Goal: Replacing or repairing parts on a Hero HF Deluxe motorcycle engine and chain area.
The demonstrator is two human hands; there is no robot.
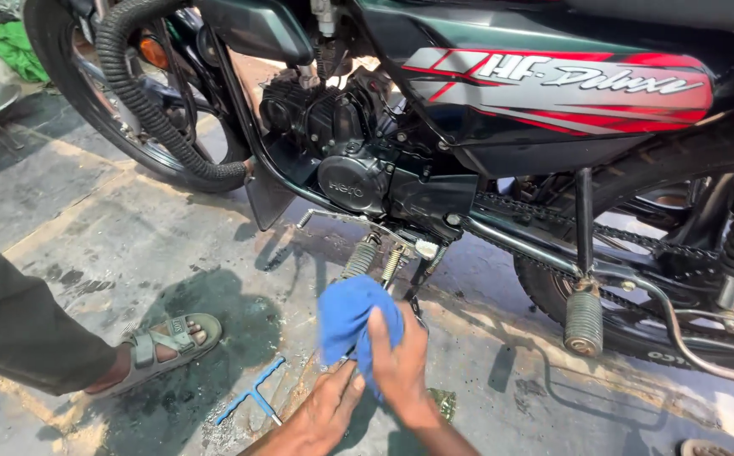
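A blue cloth (348, 321) is bunched between both my hands, low in front of a black motorcycle. My right hand (399, 365) wraps over the cloth from the right. My left hand (326, 411) presses against its lower edge from below. The cloth hangs just under the motorcycle's stand springs (373, 257) and near the black engine (352, 160). What lies inside the cloth is hidden.
A blue cross-shaped wrench (253, 393) lies on the wet, oil-stained concrete left of my hands. My sandalled foot (164, 342) rests further left. The footpeg (584, 323), drive chain (603, 228) and rear wheel (637, 329) stand to the right; the front wheel (122, 93) at upper left.
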